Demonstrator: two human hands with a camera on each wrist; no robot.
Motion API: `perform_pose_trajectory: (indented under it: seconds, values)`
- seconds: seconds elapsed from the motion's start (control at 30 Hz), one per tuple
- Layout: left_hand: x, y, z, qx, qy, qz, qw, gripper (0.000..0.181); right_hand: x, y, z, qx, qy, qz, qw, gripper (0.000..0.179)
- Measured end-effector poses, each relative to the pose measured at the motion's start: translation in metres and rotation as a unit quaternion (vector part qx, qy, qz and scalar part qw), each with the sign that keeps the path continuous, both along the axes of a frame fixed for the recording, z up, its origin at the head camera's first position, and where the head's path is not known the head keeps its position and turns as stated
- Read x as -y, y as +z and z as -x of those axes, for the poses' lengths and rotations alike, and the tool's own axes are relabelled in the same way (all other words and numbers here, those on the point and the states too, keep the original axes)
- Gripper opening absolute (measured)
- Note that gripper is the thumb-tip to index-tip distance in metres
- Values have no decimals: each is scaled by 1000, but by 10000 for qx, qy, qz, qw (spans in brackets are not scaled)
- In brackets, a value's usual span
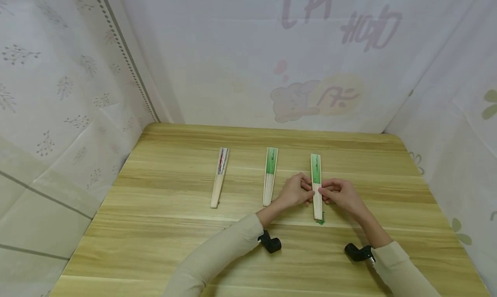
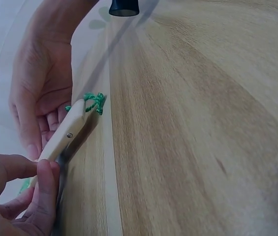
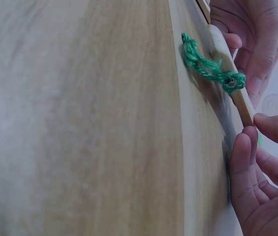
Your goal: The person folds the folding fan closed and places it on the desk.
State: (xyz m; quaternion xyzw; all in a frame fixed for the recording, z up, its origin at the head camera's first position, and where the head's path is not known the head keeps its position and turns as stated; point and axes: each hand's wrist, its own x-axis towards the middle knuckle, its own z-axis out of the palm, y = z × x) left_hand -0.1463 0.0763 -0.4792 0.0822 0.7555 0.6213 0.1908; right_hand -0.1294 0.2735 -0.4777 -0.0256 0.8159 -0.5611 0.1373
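Note:
A folded folding fan, with a green upper part and pale wooden ribs, lies lengthwise between my two hands. My left hand pinches its left edge near the middle, thumb on top. From the other side my right hand pinches the right edge at about the same height. At the near end of the fan, a green cord hangs by the metal rivet. The wrist views show the fingertips of both hands right at the ribs, close over the wooden table.
Left of my hands lies a second folded green fan, its lower end close to my left wrist. Farther left is a folded fan with a white and red pattern. A printed cloth hangs behind the table's far edge.

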Motion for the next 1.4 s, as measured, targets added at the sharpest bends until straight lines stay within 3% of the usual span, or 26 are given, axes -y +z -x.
perform_pose_trajectory:
  seconds: [0.43,0.67,0.93,1.4]
  values:
    - [5,-2,1,46,-49,-109,9999,26,-1,-3,-2,-126,48,255,9996,34]
    - [7,-3,2,202,-128,-387,9990,24,-2,-2,-5,-62,115,427,9990,37]
    - [12,-2,1,79,-299,-417,9987,25,-1,-5,-7,-112,30,642,9979,36]
    - [10,-7,2,170,-287,-453,9984,24,0,-1,-8,-45,28,538,9985,37]
